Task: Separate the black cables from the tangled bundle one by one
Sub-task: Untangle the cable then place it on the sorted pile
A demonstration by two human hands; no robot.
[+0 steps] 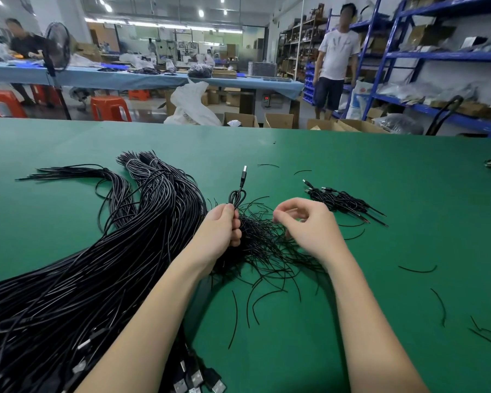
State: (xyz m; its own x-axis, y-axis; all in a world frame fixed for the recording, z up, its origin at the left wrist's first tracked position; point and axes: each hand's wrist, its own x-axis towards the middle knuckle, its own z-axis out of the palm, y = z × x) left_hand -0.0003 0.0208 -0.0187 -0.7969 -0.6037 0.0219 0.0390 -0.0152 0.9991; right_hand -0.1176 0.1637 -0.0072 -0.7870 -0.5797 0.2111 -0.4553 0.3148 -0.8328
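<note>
Left hand (220,226) pinches a looped cable (237,194); right hand (309,222) hovers loosely curled over the tangled bundle (264,245) mid-table (352,154).

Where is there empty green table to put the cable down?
Bare mat lies beyond the small cable pile toward the far table edge, and right of the right hand. Crowded: the big bundle left, thin strands between the hands.
</note>
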